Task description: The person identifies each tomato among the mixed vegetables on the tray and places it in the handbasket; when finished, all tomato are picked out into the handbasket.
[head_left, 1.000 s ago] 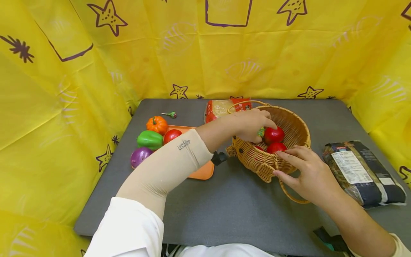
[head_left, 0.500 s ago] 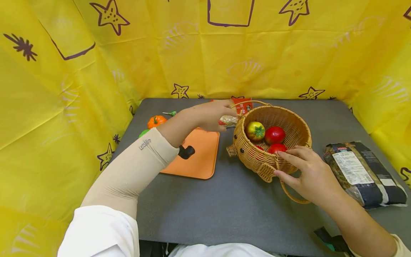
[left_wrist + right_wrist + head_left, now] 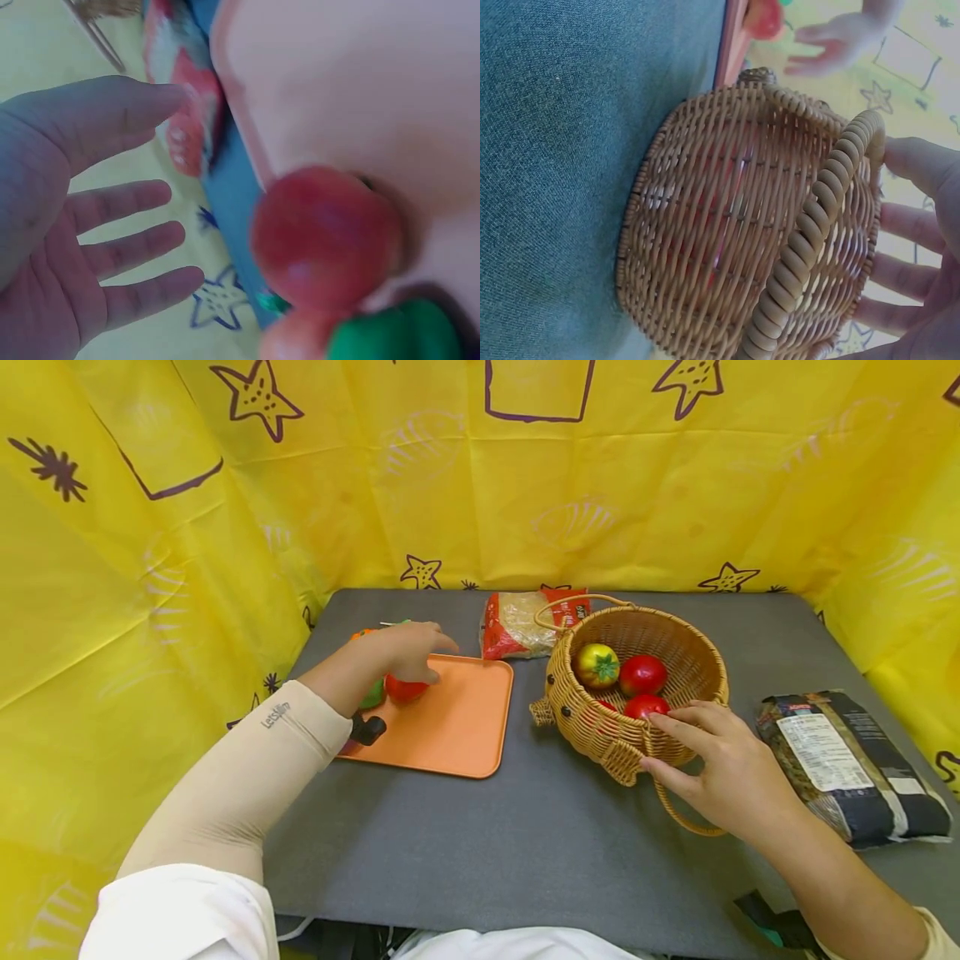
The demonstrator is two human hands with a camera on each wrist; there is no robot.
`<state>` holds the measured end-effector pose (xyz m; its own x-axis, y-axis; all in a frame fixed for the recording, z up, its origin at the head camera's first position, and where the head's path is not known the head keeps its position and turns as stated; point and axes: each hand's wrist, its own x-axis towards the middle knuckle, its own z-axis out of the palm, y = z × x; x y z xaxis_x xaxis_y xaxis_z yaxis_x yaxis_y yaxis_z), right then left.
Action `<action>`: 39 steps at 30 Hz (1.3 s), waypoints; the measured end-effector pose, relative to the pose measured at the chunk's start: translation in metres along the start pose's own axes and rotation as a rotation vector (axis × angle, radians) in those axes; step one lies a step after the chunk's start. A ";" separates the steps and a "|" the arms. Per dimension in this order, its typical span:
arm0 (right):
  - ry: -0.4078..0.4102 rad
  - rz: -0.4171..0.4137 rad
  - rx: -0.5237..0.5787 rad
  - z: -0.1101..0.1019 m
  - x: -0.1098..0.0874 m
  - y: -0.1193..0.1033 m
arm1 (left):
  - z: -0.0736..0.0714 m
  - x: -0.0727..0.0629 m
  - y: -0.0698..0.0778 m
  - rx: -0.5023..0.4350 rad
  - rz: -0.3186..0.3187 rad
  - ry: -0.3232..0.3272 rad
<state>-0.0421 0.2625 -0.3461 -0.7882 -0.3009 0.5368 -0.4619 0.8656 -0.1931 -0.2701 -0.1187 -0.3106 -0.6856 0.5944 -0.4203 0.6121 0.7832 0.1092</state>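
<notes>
My left hand hovers over the far left of the orange tray, fingers apart and holding nothing. Just below it lies a round red fruit, which the left wrist view shows apart from the fingers. A green bell pepper sits against that fruit, partly hidden by my arm in the head view. At the right, my right hand rests on the rim of a wicker basket with extended fingers. Inside it are a yellow-green fruit with a green calyx and red fruits.
Behind the tray lies a red-and-clear food bag, beside the basket's far handle. A dark labelled package lies right of my right hand. An orange pumpkin shows barely behind my left wrist. Yellow curtains enclose the table.
My left hand has let go of the yellow-green fruit in the basket and moved left across to the tray, over the red fruit. My right hand has stayed on the basket rim.
</notes>
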 end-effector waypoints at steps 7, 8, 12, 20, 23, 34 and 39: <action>0.004 -0.001 -0.002 0.000 0.000 0.000 | 0.014 -0.011 -0.017 -0.011 -0.049 -0.014; 0.003 -0.002 -0.001 0.000 0.001 0.000 | 0.016 -0.012 -0.019 -0.009 -0.054 -0.015; 0.005 -0.006 0.002 0.000 0.001 0.000 | 0.025 -0.013 -0.025 -0.007 -0.052 0.002; 0.003 -0.002 -0.002 0.000 0.000 -0.001 | 0.037 -0.011 -0.028 0.007 -0.009 0.054; 0.004 -0.003 -0.004 0.000 0.000 -0.001 | 0.039 -0.010 -0.029 0.031 0.012 0.079; 0.001 0.006 -0.008 0.001 -0.001 -0.001 | 0.038 -0.013 -0.031 -0.010 0.004 0.093; 0.002 0.002 -0.007 0.001 0.000 0.001 | 0.027 -0.012 -0.026 -0.078 0.019 0.154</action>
<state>-0.0427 0.2627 -0.3469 -0.7884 -0.2981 0.5381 -0.4573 0.8692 -0.1884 -0.2668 -0.1511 -0.3329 -0.7300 0.6258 -0.2748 0.5976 0.7795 0.1878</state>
